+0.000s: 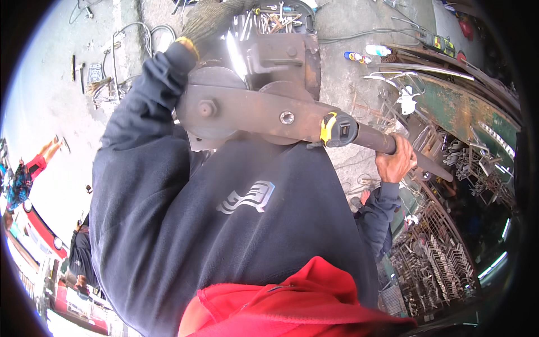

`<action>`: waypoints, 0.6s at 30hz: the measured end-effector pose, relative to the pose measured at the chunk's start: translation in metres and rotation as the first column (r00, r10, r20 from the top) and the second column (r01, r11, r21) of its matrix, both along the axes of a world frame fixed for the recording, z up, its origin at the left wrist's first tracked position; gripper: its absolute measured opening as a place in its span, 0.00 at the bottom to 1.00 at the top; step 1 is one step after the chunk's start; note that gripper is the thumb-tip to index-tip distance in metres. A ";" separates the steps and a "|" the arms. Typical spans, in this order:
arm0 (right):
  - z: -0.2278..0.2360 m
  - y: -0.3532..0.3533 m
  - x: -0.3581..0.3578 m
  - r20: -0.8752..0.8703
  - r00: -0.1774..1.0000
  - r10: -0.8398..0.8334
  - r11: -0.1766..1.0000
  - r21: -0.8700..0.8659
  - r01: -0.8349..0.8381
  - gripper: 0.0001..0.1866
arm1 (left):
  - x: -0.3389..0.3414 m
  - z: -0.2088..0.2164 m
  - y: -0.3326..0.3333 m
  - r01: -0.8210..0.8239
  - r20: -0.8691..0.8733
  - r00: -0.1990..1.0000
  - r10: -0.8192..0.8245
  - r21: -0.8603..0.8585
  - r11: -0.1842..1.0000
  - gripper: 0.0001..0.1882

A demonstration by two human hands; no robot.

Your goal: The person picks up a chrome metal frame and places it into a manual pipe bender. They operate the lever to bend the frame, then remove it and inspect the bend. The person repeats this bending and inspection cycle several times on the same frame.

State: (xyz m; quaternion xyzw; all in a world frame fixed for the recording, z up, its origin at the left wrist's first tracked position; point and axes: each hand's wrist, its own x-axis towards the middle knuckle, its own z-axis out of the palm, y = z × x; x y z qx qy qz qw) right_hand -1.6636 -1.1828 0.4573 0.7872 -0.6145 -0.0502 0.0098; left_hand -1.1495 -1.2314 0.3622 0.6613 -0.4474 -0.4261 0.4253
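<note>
A heavy, rusty steel lever machine (pixel 247 112) with a bolted arm and round plates stands against my front. My right hand (pixel 396 160), bare, is wrapped round the long pipe handle (pixel 373 139) of its arm. A yellow and black tape measure (pixel 339 129) rests on the arm where the handle begins. My left hand (pixel 208 25), in a knitted work glove, is beyond the machine at the upper left. Its fingers are smeared and partly cut off by the frame's edge. A bright metal strip (pixel 236 56) shows beside the glove, and I cannot tell whether the hand grips it.
A tray of wrenches and loose tools (pixel 281 19) lies behind the machine. Cables (pixel 149 36) curl on the concrete floor. At right are long metal bars (pixel 438 67), bottles (pixel 377 50) and racks of metal pieces (pixel 438 269). Another person (pixel 28 174) is at far left.
</note>
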 end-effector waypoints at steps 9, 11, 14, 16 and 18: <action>-0.039 -0.100 0.019 0.058 0.979 0.195 0.966 -0.186 -0.181 0.26 | 0.138 -0.012 -0.077 -0.166 0.312 0.909 0.278 -0.340 0.926 0.17; -0.037 -0.101 0.017 -0.026 0.993 0.114 0.992 -0.051 -0.115 0.27 | 0.178 0.011 -0.073 0.296 0.813 0.404 0.420 -0.551 0.780 0.19; -0.037 -0.098 0.015 -0.002 0.986 0.166 0.980 -0.111 -0.165 0.27 | 0.195 0.062 -0.084 -0.228 0.989 0.146 0.039 -0.005 0.974 0.19; -0.040 -0.097 0.017 0.062 0.981 0.183 0.973 -0.156 -0.172 0.27 | 0.186 0.100 -0.086 -0.289 0.873 0.423 0.243 -0.125 0.949 0.19; -0.043 -0.098 0.019 0.081 0.979 0.188 0.968 -0.183 -0.171 0.27 | 0.176 0.139 -0.089 -0.432 0.590 0.679 0.437 -0.159 0.888 0.20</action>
